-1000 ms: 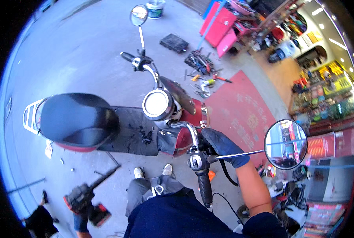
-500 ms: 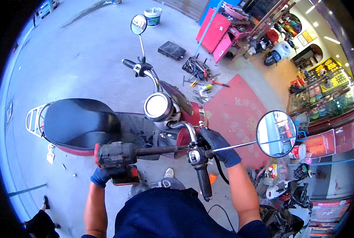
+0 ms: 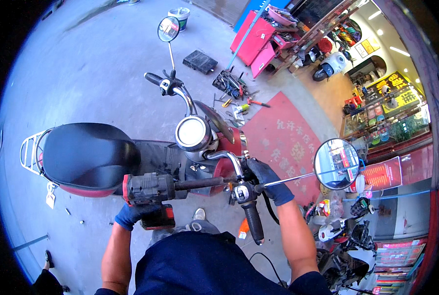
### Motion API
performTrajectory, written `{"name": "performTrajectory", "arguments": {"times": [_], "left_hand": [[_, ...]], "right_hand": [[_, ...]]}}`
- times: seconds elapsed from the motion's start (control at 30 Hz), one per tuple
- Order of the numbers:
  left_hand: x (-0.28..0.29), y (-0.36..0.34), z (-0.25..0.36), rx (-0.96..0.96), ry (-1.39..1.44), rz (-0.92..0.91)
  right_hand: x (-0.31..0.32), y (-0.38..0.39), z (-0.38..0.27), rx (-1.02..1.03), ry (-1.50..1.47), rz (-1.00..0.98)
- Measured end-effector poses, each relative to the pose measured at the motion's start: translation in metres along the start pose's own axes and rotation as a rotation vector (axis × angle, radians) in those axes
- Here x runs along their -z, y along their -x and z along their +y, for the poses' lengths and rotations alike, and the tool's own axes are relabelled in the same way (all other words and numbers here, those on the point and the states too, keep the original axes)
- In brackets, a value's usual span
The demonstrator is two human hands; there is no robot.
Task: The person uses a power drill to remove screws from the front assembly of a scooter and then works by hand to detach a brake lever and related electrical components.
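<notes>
My left hand (image 3: 137, 215), in a dark blue glove, is closed round the handle of a red and black cordless impact wrench (image 3: 153, 189). Its long dark shaft (image 3: 199, 184) points right, the tip ending by the handlebar. Below it stands a red scooter with a black seat (image 3: 89, 156), a round white-faced gauge (image 3: 193, 132) and a black right grip (image 3: 252, 221). My right hand (image 3: 271, 182), gloved too, reaches over the front beside the right handlebar. Its fingertips are hidden, so what they touch cannot be told.
A round mirror (image 3: 336, 164) sticks out past my right wrist. Beyond the scooter lie a red mat (image 3: 288, 132), scattered hand tools (image 3: 234, 88), a black case (image 3: 199, 62) and a bucket (image 3: 179, 19). Scooter parts (image 3: 347, 236) crowd the right. Another person's leg (image 3: 47, 275) shows at lower left.
The view has shifted, so most of the scene sits further left. The impact wrench has moved slightly right relative to the scooter. My right hand stays by the handlebar.
</notes>
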State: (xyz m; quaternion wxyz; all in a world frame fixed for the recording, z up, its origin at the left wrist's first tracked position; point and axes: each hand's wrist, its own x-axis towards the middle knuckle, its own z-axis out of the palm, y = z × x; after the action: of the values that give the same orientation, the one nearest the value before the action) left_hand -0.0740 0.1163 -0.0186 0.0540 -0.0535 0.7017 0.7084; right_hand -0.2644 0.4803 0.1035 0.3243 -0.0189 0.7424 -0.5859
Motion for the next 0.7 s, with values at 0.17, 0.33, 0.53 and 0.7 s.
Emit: {"name": "performTrajectory", "arguments": {"times": [0.17, 0.33, 0.53, 0.7], "left_hand": [[0.015, -0.012, 0.009, 0.012, 0.034, -0.181], [0.011, -0.011, -0.006, -0.193, -0.222, -0.176], [-0.001, -0.006, 0.009, -0.357, -0.429, -0.12], [-0.005, 0.002, 0.014, -0.205, -0.297, -0.109]], "right_hand": [[0.013, -0.009, 0.018, 0.234, 0.303, -0.035], [0.01, -0.004, 0.016, 0.387, 0.53, -0.057], [0.021, -0.019, 0.047, 0.432, 0.408, -0.026], [0.012, -0.012, 0.036, 0.335, 0.245, -0.026]]}}
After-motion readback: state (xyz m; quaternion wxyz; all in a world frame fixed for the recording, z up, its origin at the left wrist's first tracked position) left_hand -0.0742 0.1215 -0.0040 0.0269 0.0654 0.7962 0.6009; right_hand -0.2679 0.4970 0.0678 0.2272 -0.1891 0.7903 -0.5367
